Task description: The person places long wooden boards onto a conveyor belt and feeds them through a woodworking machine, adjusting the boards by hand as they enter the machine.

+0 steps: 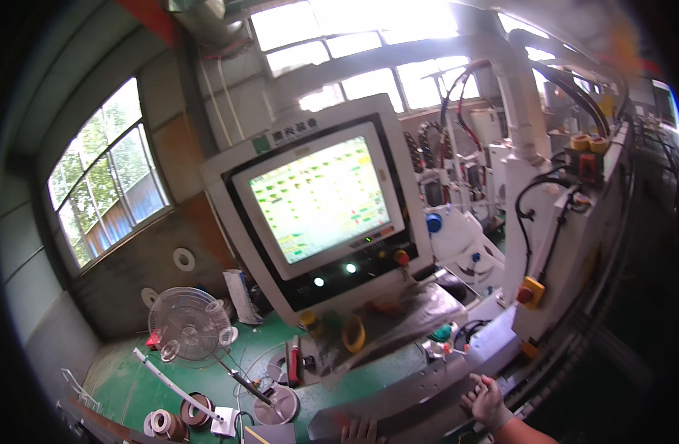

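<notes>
At the bottom edge, my left hand (362, 431) shows only its stretched fingers, lying on the machine's grey metal edge (421, 399). To its right, my right hand (487, 403) is over the metal rail beside a white box-shaped cover (495, 344). Its fingers are loosely bent and apart, and nothing shows in them. Ahead of both hands stands a control panel (417, 244) with a bright screen (321, 200), lit buttons and a red knob (402, 257). A shelf (406, 314) under the panel carries a yellow tape roll (353, 334).
A standing fan (190, 325) and brown edge-band rolls (168, 425) are on the green floor (125, 370) at left. A yellow switch box with a red knob (528, 294) sticks out from the machine on the right, near hanging black cables (523, 214). Windows (110, 174) line the walls.
</notes>
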Demonstrator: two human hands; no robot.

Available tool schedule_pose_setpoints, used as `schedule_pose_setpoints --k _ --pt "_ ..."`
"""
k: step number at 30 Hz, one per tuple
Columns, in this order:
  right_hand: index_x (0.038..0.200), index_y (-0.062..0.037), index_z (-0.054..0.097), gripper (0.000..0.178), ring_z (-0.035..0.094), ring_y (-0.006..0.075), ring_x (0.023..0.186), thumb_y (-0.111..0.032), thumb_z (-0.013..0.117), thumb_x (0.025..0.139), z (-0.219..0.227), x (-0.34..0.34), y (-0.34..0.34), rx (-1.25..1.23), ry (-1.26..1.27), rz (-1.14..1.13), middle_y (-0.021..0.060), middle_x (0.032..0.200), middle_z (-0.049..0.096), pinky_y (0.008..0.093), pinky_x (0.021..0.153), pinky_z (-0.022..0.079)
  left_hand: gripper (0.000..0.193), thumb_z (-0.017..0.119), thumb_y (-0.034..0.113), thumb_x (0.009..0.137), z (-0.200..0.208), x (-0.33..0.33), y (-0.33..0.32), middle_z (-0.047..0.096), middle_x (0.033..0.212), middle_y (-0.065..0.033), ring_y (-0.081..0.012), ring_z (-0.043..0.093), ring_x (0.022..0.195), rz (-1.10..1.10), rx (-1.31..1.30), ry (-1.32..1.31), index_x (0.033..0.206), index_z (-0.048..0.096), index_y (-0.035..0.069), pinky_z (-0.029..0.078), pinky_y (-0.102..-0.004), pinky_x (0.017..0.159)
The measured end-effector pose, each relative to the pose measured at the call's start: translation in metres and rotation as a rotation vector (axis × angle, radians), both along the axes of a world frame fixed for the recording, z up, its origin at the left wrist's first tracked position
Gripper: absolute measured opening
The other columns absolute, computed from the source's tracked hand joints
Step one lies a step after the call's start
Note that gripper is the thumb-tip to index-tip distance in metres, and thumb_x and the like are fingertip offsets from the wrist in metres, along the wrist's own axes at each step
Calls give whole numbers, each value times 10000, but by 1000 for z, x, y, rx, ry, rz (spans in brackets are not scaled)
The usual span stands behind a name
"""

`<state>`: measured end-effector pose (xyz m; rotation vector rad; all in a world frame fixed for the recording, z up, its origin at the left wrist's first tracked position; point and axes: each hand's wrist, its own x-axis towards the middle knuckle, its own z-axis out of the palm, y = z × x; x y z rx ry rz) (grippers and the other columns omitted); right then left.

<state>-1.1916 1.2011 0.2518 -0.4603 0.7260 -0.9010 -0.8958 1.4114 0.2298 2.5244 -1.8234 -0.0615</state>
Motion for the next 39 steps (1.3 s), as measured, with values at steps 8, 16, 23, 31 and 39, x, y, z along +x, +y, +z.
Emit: schedule_pose_setpoints --k 8,16,23,31,39 --pt "1417 -55 595 510 530 223 1274 -327 617 986 -38 66 73 -265 157 -116 108 1556 464 402 1113 427 748 672 470 867 5 -6 -33 471 1540 -144 -339 399 1461 -225 -182 -38 1467 475 70 274 -549 1210" --pt "1347 -96 664 399 464 152 1368 -302 592 1012 -20 42 50 -270 195 52 88 1738 120 309 1087 416 799 658 437 870 15 33 31 443 1557 -195 -374 340 1504 74 16 10 1503 415 13 216 -558 1245" --pt "1448 -51 544 488 537 209 1304 -305 574 1032 -9 10 25 -221 94 -264 60 1388 592 349 1115 419 770 699 421 826 20 -14 -18 512 1439 -256 -430 439 1402 -181 -104 -70 1425 487 -14 330 -536 1185" --pt "1653 -69 228 825 113 307 1605 -335 646 993 -28 74 71 -278 250 18 200 1744 -55 404 1275 204 882 477 637 958 10 51 59 344 1652 -194 -411 284 1534 89 135 -103 1619 320 74 193 -555 1258" --pt "1571 -76 383 566 377 212 1483 -268 556 1068 -11 -4 14 -96 66 -118 111 1695 222 382 1210 373 928 487 650 942 24 -27 -8 325 1653 -234 -447 248 1541 -91 28 -12 1619 310 41 172 -558 1263"
